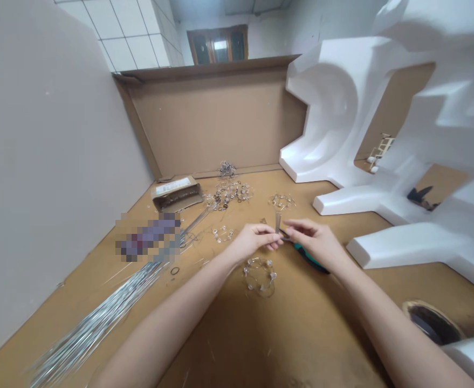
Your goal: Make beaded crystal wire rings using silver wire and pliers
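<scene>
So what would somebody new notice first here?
Probably the big white moulded foam-looking piece filling the right side. Next, the bundle of long, thin, silvery wires at lower left. Then the bare left hand and right hand, close together mid-picture, with a wire ring of clear beads lying nearer the camera.

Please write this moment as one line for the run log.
left hand: pinching thin strips | right hand: at green-handled tool, grip unclear | near side: beaded ring | left side: wire bundle
</scene>
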The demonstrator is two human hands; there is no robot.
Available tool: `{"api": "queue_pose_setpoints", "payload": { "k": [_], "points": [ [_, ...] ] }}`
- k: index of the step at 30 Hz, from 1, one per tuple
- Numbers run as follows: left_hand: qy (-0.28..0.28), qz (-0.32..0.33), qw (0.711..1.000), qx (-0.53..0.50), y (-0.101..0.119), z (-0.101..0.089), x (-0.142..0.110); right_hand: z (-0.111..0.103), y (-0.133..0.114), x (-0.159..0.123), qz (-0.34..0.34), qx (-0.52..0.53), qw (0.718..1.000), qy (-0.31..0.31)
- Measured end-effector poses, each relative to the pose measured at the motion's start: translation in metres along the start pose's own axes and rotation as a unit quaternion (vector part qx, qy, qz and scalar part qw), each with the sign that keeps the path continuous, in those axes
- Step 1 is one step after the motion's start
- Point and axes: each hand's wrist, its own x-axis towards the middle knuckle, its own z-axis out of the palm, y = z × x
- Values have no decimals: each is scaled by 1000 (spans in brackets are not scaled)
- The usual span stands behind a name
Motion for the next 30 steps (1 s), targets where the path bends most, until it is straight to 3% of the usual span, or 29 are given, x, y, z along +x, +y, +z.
{"api": "queue_pose_setpoints", "payload": {
  "k": [4, 8, 11, 15, 25, 30],
  "points": [
    [11, -11, 999, 30, -7, 4, 2, 14, 3, -3, -24, -9, 999, -24],
    [39, 58, 987, 142, -15, 3, 4, 20, 7, -4, -46, -35, 998, -20],
    [20, 84, 972, 221, -21, -2, 6, 24, 14, -4, -62, -54, 996, -36],
    [-24, 47, 957, 284, -25, -7, 5, 28, 19, -5, -68, -73, 993, -69],
    [-33, -15, 971, 235, -6, -9, -1, 19, 11, -5, -20, -59, 993, -97],
    [-32, 41, 968, 246, -5, -6, 0, 17, 10, -4, -44, -79, 993, -76]
  ]
}}
